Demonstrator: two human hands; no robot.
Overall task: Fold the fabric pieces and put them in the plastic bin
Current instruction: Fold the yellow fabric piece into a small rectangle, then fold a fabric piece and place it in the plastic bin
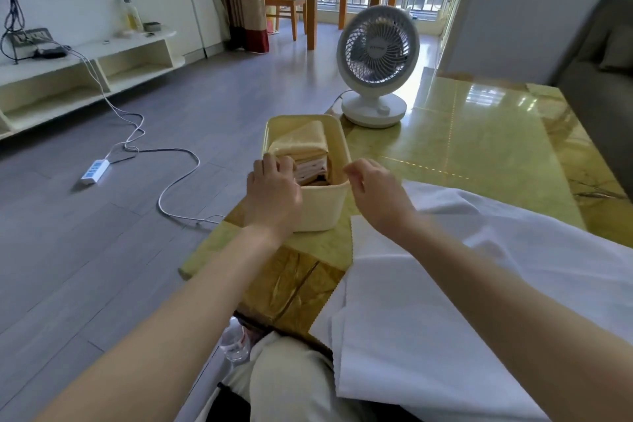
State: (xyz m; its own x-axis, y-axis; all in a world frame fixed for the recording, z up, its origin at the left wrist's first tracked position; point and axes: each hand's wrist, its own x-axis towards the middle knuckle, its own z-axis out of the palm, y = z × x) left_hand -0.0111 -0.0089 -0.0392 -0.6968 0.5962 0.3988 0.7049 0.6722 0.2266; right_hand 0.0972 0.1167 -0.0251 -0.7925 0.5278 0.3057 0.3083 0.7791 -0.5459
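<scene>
Glossy yellow-green table (pixel 479 134) is carrying: one cream plastic bin (pixel 322 209) at its left edge, with folded fabric pieces (pixel 305 147) stacked inside; one white desk fan (pixel 376 58) behind; white fabric (pixel 428 301) lying spread near me. My left hand (pixel 274 188) is curling over the bin's rim onto the stack; whether it is gripping, I cannot tell. My right hand (pixel 376 192) is hovering beside the bin, fingers loosely curled, holding nothing.

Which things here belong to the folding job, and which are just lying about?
Job: cream plastic bin; stack of folded yellow and white fabrics inside it; large white fabric sheet on the glossy green-gold table.
Lying about: white round desk fan; white power strip on the floor; clear plastic bottle by the person's leg.
</scene>
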